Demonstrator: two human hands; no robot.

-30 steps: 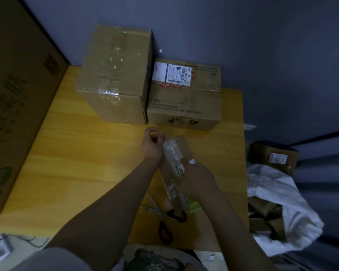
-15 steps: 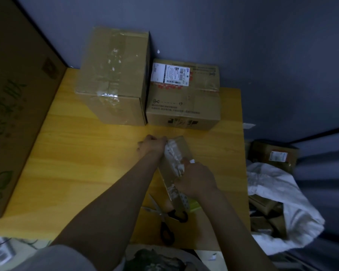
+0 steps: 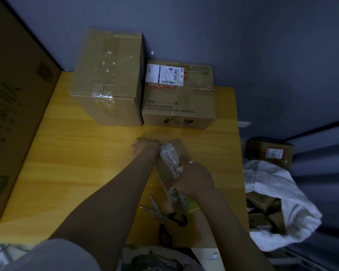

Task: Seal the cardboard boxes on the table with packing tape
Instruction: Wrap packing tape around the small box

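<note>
— What room is left around the grip?
— Bare table (image 3: 76, 153) is seen to its left; the table's right edge runs near the right hand (image 3: 194, 180). Beyond, a tall box (image 3: 108, 79) and a labelled box (image 3: 180, 102) are set touching.
— The hands?
— The small box (image 3: 179, 148), streaked with clear tape (image 3: 170, 155), is clasped by the right hand, fingers curled round it. The left hand (image 3: 147, 147) is fisted at its far end; what is held cannot be told.
— Counts?
— Three boxes; one pair of scissors (image 3: 164, 218), just nearer.
</note>
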